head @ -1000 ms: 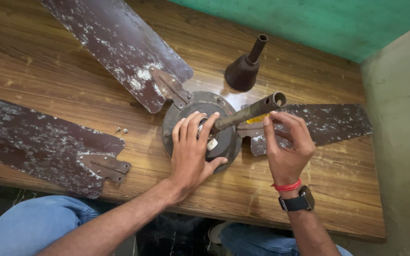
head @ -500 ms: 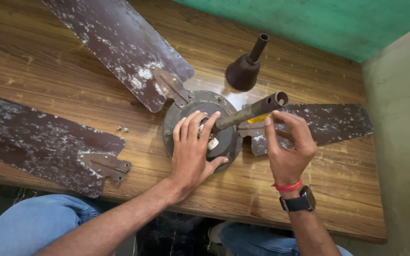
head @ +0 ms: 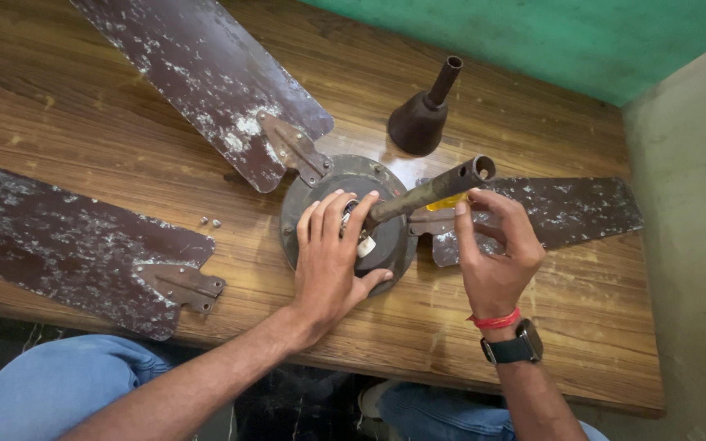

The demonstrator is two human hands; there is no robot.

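The ceiling fan motor housing point(head: 345, 214) lies flat at the centre of the frame on the wooden tabletop point(head: 108, 147), with its downrod point(head: 431, 193) rising obliquely toward the upper right. The left hand point(head: 335, 253) lies spread on the housing, fingers fanned around the base of the downrod and thumb hooked at the lower rim; it grips nothing but presses down. The right hand point(head: 496, 245) is pinched narrow, fingertips closed on a small yellow-handled tool point(head: 449, 201) just below the downrod; whether its tip is engaged cannot be told.

One blade point(head: 206, 77) extends to the upper left, bolted by its bracket point(head: 294, 149) to the housing. A second blade point(head: 549, 214) runs right, behind the right hand. A third blade point(head: 67, 241) lies detached at the left, well apart from the housing, with two small screws point(head: 211, 221) loose between them. A dark canopy cup point(head: 422, 114) stands upright near the top centre.

Judged from this posture, the step is best done with steady downward pressure from the left palm so the housing cannot rotate, and with the tool held in line with the fastener. Loose screws should be kept away from the tabletop edge.
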